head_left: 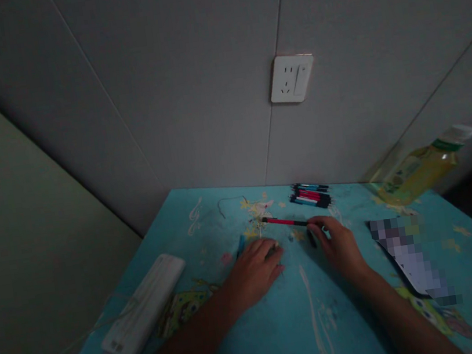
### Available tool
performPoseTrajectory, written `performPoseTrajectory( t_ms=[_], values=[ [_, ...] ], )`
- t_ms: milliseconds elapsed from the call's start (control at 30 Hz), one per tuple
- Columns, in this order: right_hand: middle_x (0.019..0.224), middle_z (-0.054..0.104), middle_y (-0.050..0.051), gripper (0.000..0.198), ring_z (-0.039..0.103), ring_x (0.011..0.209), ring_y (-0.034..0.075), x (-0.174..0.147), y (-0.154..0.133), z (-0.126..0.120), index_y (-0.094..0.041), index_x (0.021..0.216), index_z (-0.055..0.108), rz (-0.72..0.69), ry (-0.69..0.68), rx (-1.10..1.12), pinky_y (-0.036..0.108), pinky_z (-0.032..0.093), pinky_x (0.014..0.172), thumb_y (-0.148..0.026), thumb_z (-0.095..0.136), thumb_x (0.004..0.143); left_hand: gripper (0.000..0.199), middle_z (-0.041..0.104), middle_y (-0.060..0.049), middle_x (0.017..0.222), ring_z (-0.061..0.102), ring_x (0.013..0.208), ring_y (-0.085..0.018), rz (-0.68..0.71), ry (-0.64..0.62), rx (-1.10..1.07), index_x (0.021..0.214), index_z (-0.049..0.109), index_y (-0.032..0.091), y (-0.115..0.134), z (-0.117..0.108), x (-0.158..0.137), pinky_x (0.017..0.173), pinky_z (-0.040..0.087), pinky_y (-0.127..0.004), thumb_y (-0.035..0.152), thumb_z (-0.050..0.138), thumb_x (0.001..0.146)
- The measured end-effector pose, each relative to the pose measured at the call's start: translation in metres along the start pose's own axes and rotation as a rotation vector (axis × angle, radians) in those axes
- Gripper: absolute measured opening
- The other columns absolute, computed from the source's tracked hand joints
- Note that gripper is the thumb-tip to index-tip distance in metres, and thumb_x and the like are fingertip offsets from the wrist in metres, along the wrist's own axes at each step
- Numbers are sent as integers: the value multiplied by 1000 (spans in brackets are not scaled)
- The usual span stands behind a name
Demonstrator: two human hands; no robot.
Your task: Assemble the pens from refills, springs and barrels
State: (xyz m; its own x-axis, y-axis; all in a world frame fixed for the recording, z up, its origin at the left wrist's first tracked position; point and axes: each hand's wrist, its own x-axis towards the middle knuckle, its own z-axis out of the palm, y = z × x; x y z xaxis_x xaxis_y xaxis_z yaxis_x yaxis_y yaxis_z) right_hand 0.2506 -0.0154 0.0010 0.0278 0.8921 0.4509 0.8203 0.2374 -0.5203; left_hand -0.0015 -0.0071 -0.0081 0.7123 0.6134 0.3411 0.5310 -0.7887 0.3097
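Observation:
My right hand [336,243] pinches a red and black pen [284,221] by its black end, with the pen pointing left just over the table. Below those fingers is a short black piece [312,239], perhaps a pen cap. My left hand [255,269] rests low on the table with its fingers curled; what they hold, if anything, is hidden. Against its far side a blue stick-like piece [240,246] shows in part. Several tiny pieces [256,221] lie near the pen's left tip, too small to make out.
A pile of pens [310,195] lies at the table's back edge. On the right are a bottle of yellow liquid [420,171] and a blurred-out phone-like slab [409,258]. A white power strip [144,307] with cables lies left. A wall socket [292,79] is above.

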Motion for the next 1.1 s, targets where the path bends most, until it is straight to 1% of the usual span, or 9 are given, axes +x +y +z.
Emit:
performPoseTrajectory(
  t_ms=[133, 233, 300, 433, 533, 667, 833, 967, 1100],
  values=[
    [94, 70, 7, 24, 64, 84, 22, -3, -12, -1, -20, 101, 65, 66, -4, 104, 32, 49, 75, -37, 50, 95, 36, 57, -10, 122, 53, 117, -23, 72, 109, -23, 129, 54, 20, 1, -5, -1, 101, 47, -41, 25, 54, 94],
    [87, 71, 5, 24, 65, 79, 20, -9, -29, 2, -20, 94, 66, 88, -60, 221, 29, 48, 72, -37, 50, 95, 34, 59, -10, 123, 53, 117, -23, 130, 242, 12, 128, 56, 19, 5, -11, -2, 100, 46, -41, 19, 51, 94],
    [82, 71, 3, 24, 65, 76, 18, -14, -42, 6, -20, 89, 66, 92, -109, 298, 28, 48, 70, -36, 50, 96, 33, 60, -10, 122, 54, 115, -23, 120, 293, 64, 126, 57, 20, 5, -14, -3, 98, 46, -41, 16, 51, 94],
    [74, 68, 1, 29, 62, 69, 16, -23, -57, 14, -20, 78, 64, 85, -175, 342, 26, 46, 67, -37, 50, 97, 31, 65, -7, 106, 59, 99, -22, 81, 206, 122, 125, 58, 21, 1, -14, -5, 86, 50, -39, 19, 49, 96],
    [68, 63, 1, 32, 58, 63, 15, -24, -56, 15, -20, 71, 61, 48, -169, 247, 26, 43, 63, -38, 51, 96, 34, 66, -8, 104, 60, 95, -21, 93, 159, 121, 130, 53, 20, -1, -10, -7, 84, 50, -38, 18, 45, 97],
    [66, 58, 2, 36, 55, 63, 16, -23, -50, 13, -19, 70, 59, -73, -166, 90, 27, 40, 62, -40, 48, 97, 35, 65, -9, 106, 62, 95, -21, 60, 113, 94, 129, 54, 17, 3, -7, -10, 85, 51, -38, 15, 42, 96],
    [68, 59, 3, 33, 55, 65, 16, -26, -51, 13, -19, 75, 62, -171, -189, 66, 28, 40, 64, -38, 49, 98, 35, 65, -8, 101, 65, 86, -20, 14, 52, 33, 128, 54, 17, 7, -8, -13, 76, 54, -34, 19, 42, 96],
    [75, 64, 3, 24, 57, 72, 17, -26, -52, 10, -19, 84, 65, -230, -198, 150, 29, 42, 69, -35, 51, 97, 36, 65, -9, 105, 65, 92, -19, 3, 18, -91, 131, 50, 17, 5, -5, -14, 80, 55, -33, 18, 37, 97],
    [78, 63, 4, 20, 57, 76, 18, -23, -50, 6, -20, 89, 64, -291, -215, 195, 30, 45, 70, -32, 51, 98, 36, 65, -10, 109, 65, 98, -19, -22, -7, -193, 133, 47, 18, 6, -5, -13, 83, 55, -36, 19, 35, 99]
  ],
)
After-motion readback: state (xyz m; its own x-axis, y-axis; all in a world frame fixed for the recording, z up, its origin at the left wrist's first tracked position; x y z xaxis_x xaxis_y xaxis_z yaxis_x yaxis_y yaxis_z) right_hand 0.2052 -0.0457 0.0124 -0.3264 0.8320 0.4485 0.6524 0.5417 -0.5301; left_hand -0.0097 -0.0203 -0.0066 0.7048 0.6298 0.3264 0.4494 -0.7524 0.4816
